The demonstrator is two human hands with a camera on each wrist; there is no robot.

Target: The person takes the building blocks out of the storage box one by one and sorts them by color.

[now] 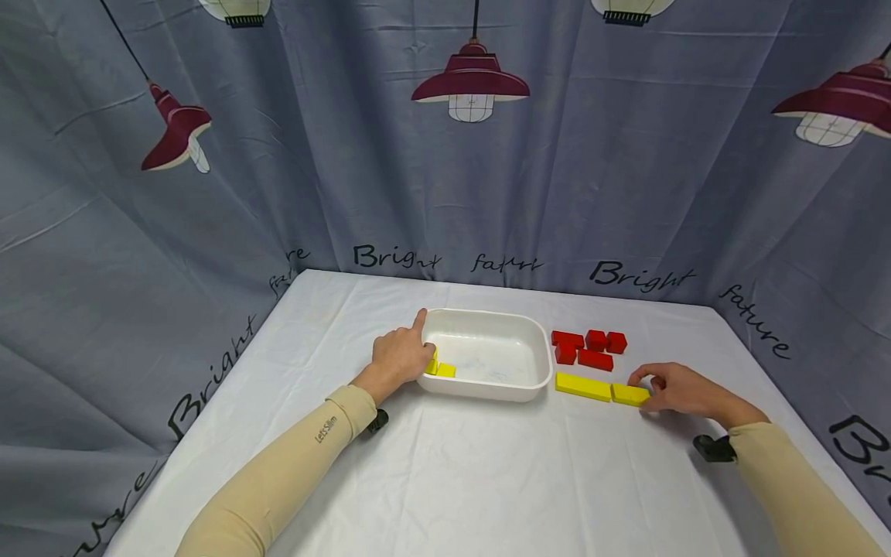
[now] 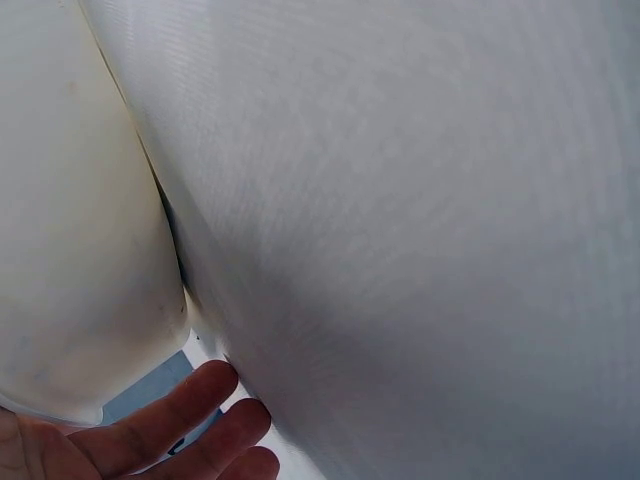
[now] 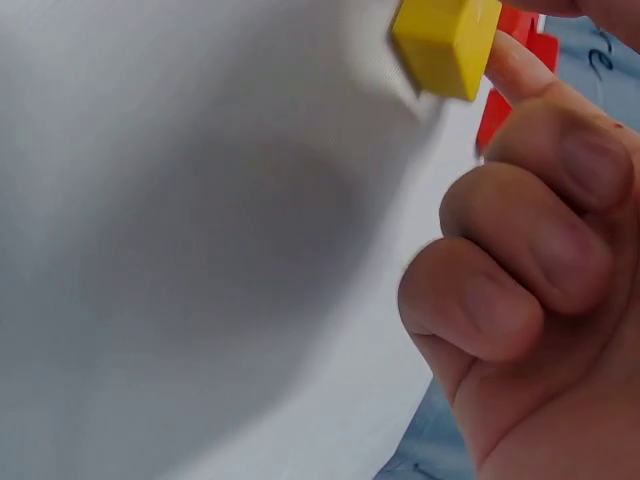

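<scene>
My left hand (image 1: pixel 402 354) holds the left rim of a white plastic tray (image 1: pixel 490 391), thumb over the rim and other fingers outside the wall. In the left wrist view the fingers (image 2: pixel 190 405) reach along beside the tray. Yellow blocks (image 1: pixel 446 370) lie in the tray's near left corner, partly behind the thumb. Right of the tray, my right hand (image 1: pixel 685 393) pinches the right end of a short yellow block (image 1: pixel 629 394) on the table, its other fingers curled in the right wrist view. A longer yellow block (image 1: pixel 583 387) lies end to end with it.
Several red blocks (image 1: pixel 595 360) lie in a loose group just behind the yellow row, right of the tray. A white cloth covers the table (image 1: pixel 487 480). Grey printed curtains (image 1: pixel 557 193) hang behind it and at both sides.
</scene>
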